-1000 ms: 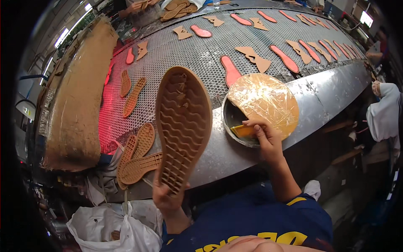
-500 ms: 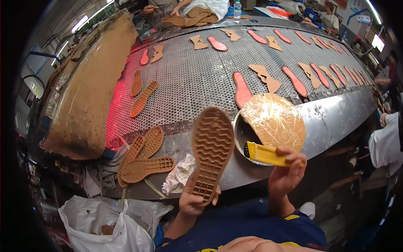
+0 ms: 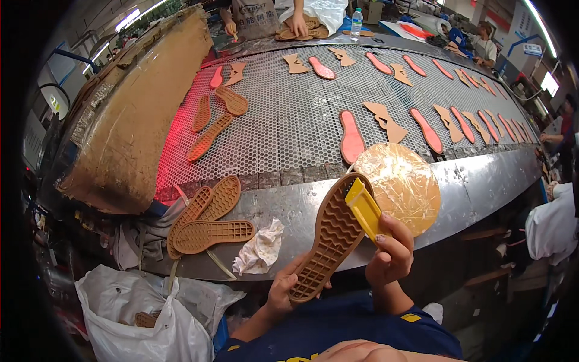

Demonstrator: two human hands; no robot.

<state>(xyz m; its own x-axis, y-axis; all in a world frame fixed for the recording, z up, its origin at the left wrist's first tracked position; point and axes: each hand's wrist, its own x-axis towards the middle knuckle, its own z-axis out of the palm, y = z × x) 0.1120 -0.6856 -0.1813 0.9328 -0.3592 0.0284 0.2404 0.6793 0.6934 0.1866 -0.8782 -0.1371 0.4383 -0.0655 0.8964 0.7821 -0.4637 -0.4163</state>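
Note:
My left hand (image 3: 282, 291) is closed around the heel end of a brown shoe sole (image 3: 332, 241), which is tilted up with its wavy, gridded face showing. In my right hand (image 3: 391, 254) is a flat yellow brush (image 3: 365, 208), pinched by its handle. Its dark bristle end lies over the sole's toe area, at or against the surface. Behind them is a round pot half covered by a tan, plastic-wrapped disc (image 3: 401, 184); the sole hides most of the pot's opening. Several brown soles (image 3: 211, 235) are piled to the left, beside a crumpled white cloth (image 3: 259, 248).
A mesh conveyor (image 3: 271, 114) carries pink-topped soles (image 3: 351, 137), tan cut-outs (image 3: 386, 122) and brown soles (image 3: 210, 137). A large worn tan panel (image 3: 129, 117) borders it at left. A white bag (image 3: 139, 326) sits below. Across the conveyor, another person's hand (image 3: 297, 25) touches stacked soles.
My right hand has brought the brush from the pot to the sole's toe end. The sole has tilted rightward. Another brown sole now lies on the conveyor's far left.

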